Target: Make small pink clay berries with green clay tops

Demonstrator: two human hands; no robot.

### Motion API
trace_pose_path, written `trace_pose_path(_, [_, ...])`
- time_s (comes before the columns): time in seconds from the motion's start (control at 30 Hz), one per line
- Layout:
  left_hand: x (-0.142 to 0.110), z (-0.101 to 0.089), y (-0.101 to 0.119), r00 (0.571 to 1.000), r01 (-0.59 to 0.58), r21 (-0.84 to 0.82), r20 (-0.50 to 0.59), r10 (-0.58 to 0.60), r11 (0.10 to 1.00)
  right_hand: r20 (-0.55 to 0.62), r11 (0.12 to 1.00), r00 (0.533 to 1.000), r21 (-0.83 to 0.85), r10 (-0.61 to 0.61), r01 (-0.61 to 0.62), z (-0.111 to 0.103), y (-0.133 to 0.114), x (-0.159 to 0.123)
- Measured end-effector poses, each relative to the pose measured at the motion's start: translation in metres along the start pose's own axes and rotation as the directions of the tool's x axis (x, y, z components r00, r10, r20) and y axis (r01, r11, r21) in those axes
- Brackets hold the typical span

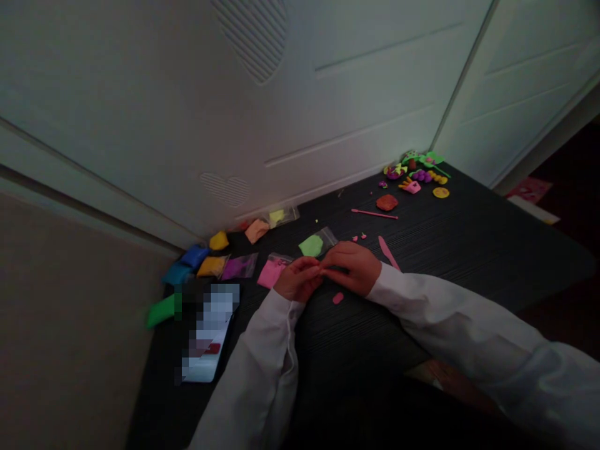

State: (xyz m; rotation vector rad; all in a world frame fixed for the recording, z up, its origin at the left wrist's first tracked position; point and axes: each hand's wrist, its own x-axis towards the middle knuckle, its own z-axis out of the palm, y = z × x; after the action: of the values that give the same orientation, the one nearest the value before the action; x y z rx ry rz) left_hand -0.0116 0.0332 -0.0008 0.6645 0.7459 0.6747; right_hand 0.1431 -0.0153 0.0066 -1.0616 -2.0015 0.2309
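My left hand (296, 280) and my right hand (352, 266) meet over the dark tabletop (450, 244), fingers pinched together on a small piece of pink clay (323, 270) between them. A small pink clay lump (338, 298) lies on the table just below my hands. A bag of pink clay (270, 272) sits to the left of my left hand, and a bag of green clay (313, 244) lies just beyond my fingers. A pink flat tool (388, 252) rests to the right of my right hand.
Several bags of coloured clay (213, 265) line the table's left side by the white wall. A pink stick tool (374, 214), a red clay piece (387, 202) and finished colourful clay figures (417, 172) lie at the far right. A blurred box (209, 331) sits at front left.
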Motion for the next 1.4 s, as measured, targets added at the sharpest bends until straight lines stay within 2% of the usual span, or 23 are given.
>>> trace_pose_path(0.1, [0.001, -0.002, -0.001, 1.0, -0.004, -0.002, -0.005, 0.004, 1.0, -0.028, 0.997, 0.999, 0.074, 0.029, -0.027, -0.004, -0.007, 0.001])
trace_pose_path(0.2, [0.002, -0.002, -0.001, 1.0, -0.004, 0.002, -0.015, 0.004, 1.0, -0.093, 0.987, 0.988, 0.113, 0.122, -0.111, -0.014, -0.01, 0.004])
trace_pose_path(0.33, [0.001, 0.0, 0.0, 1.0, -0.004, 0.004, -0.03, 0.004, 1.0, -0.256, 0.947, 0.914, 0.137, 0.316, -0.29, -0.028, -0.003, 0.007])
trace_pose_path(0.53, [-0.001, 0.002, 0.001, 0.999, 0.012, 0.009, -0.035, -0.012, 1.0, -0.181, 0.885, 0.88, 0.254, 0.439, -0.39, -0.027, 0.009, 0.007])
trace_pose_path(0.7, [-0.002, 0.002, 0.0, 0.999, 0.013, 0.011, -0.034, -0.013, 1.0, -0.294, 0.861, 0.813, 0.245, 0.503, -0.445, -0.025, 0.013, 0.007])
trace_pose_path(0.77, [-0.002, 0.002, 0.0, 0.999, 0.012, 0.012, -0.034, -0.012, 1.0, -0.296, 0.861, 0.812, 0.253, 0.503, -0.441, -0.026, 0.014, 0.007])
trace_pose_path(1.0, [-0.003, 0.003, 0.0, 1.0, 0.013, 0.02, -0.019, -0.012, 1.0, -0.244, 0.885, 0.862, 0.267, 0.445, -0.382, -0.025, 0.019, 0.005])
trace_pose_path(1.13, [-0.003, 0.002, 0.0, 1.0, 0.028, 0.027, 0.002, -0.028, 0.999, -0.28, 0.868, 0.84, 0.333, 0.465, -0.369, -0.024, 0.022, 0.005])
trace_pose_path(1.2, [-0.002, 0.002, 0.0, 0.999, 0.035, 0.028, 0.011, -0.036, 0.999, -0.309, 0.885, 0.839, 0.29, 0.448, -0.365, -0.026, 0.022, 0.006])
trace_pose_path(1.3, [-0.001, 0.0, -0.001, 0.999, 0.036, 0.026, 0.018, -0.037, 0.999, -0.338, 0.93, 0.867, 0.143, 0.367, -0.338, -0.029, 0.023, 0.007])
trace_pose_path(1.4, [0.0, -0.001, -0.001, 0.999, 0.034, 0.023, 0.023, -0.034, 0.999, -0.291, 0.922, 0.877, 0.186, 0.382, -0.34, -0.028, 0.024, 0.006])
